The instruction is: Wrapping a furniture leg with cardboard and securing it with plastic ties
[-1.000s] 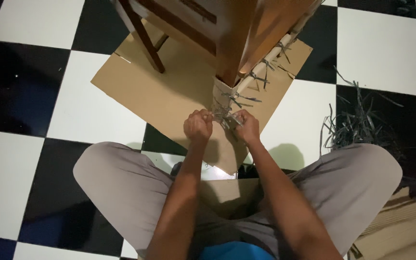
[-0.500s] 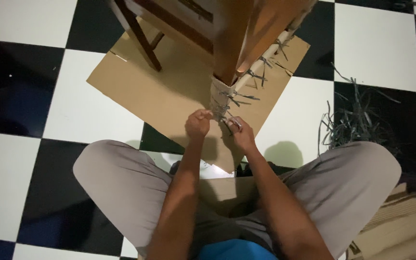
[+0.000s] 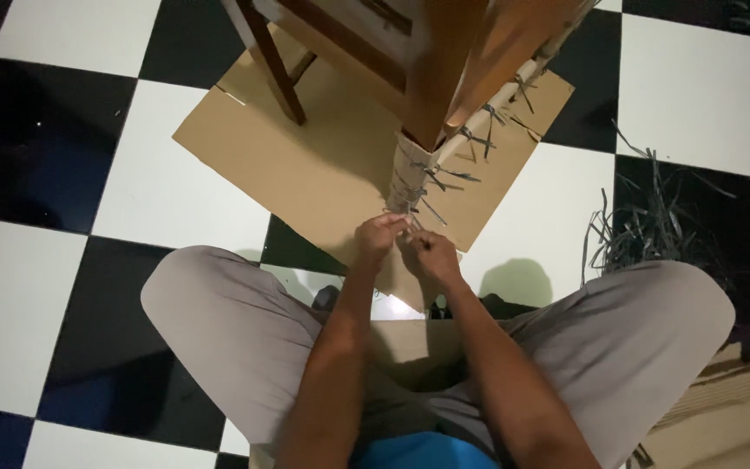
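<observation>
A wooden chair leg (image 3: 434, 95) stands on a flat cardboard sheet (image 3: 323, 165). Its lower part is wrapped in pale cardboard (image 3: 410, 174) bound by several dark strap ties (image 3: 431, 178) with loose ends sticking out. My left hand (image 3: 378, 239) and my right hand (image 3: 431, 254) meet just below the wrap's bottom end, fingers pinched together on a thin grey strap (image 3: 410, 227). The strap itself is mostly hidden by my fingers. A second wrapped rail (image 3: 488, 113) runs up to the right.
Another chair leg (image 3: 275, 69) stands at the back left of the cardboard. A heap of loose dark straps (image 3: 653, 226) lies on the checkered floor at right. Stacked cardboard (image 3: 722, 417) sits by my right knee. My crossed legs in grey trousers (image 3: 227, 330) fill the foreground.
Both hands have moved down and closer together, from either side of the lowest tie to just under the wrap's bottom end. The view has shifted slightly.
</observation>
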